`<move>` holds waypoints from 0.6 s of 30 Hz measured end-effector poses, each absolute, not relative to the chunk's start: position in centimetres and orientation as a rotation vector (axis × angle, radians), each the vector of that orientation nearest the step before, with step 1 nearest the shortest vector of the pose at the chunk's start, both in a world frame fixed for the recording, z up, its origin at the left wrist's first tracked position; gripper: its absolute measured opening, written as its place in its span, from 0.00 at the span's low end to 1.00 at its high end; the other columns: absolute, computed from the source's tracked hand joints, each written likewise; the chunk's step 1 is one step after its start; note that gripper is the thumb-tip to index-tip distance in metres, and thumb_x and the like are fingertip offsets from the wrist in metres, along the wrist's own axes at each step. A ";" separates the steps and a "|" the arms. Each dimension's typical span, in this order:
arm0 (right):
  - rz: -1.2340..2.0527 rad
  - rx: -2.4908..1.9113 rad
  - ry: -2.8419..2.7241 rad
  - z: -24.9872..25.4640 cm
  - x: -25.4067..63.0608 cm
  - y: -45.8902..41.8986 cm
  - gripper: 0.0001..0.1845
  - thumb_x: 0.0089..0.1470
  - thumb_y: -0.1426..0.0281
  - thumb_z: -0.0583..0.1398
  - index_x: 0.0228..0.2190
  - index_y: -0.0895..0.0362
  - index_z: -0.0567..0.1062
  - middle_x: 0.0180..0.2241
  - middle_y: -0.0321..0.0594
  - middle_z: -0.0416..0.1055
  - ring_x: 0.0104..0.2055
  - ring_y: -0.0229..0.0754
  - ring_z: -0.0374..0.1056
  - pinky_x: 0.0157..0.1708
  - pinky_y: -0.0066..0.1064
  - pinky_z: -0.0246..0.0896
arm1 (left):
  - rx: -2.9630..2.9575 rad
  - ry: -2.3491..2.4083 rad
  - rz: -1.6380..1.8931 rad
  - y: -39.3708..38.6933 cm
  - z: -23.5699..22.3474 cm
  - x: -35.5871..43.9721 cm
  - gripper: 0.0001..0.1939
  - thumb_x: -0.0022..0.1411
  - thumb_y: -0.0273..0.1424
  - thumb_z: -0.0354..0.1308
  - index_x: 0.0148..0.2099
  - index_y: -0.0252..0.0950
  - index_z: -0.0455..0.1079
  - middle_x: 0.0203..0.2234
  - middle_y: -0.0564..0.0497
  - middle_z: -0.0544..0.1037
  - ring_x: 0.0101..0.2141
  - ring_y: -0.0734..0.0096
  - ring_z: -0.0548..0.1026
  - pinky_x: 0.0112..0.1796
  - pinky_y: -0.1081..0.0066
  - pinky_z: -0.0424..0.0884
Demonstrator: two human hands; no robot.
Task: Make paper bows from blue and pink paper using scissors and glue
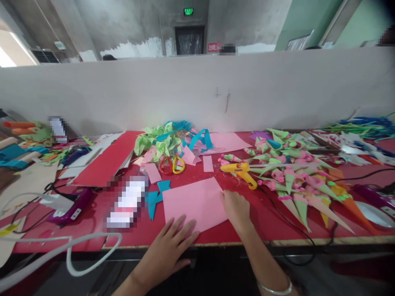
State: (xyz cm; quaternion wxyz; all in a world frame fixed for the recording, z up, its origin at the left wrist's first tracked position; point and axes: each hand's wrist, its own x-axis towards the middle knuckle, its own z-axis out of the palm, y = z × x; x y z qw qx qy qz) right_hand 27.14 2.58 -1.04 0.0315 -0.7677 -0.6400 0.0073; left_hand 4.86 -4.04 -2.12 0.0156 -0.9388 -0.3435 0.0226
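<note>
A sheet of pink paper (193, 201) lies on the red tabletop in front of me. My left hand (173, 242) rests with spread fingers on its lower left edge. At its right edge, the curled fingers of my right hand (237, 210) grip the sheet; the thumb is near the upper right corner. Pieces of blue paper (152, 203) touch or nearly touch the sheet's left side. Just beyond it are a small pink strip (208, 163) and scissors (173, 165) with red and yellow handles. A yellow glue gun (242, 170) lies beyond my right hand.
Paper cones (290, 176) in green, pink and orange are heaped at the right. Green paper scraps (159, 142) lie at the back. Left stand a phone (127, 201), a red board (105, 160) and a purple power strip (72, 207). A white cable (69, 250) crosses the front edge.
</note>
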 end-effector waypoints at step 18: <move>-0.266 -1.973 -2.009 0.0 26.8 0.0 0.13 0.52 0.68 0.53 0.38 0.61 0.68 0.39 0.51 0.67 0.43 0.51 0.63 0.36 0.38 0.61 | -2.818 -0.775 -0.504 -3.4 -0.8 2.3 0.12 0.63 0.27 0.44 0.44 0.38 0.66 0.37 0.55 0.76 0.37 0.74 0.72 0.39 0.71 0.65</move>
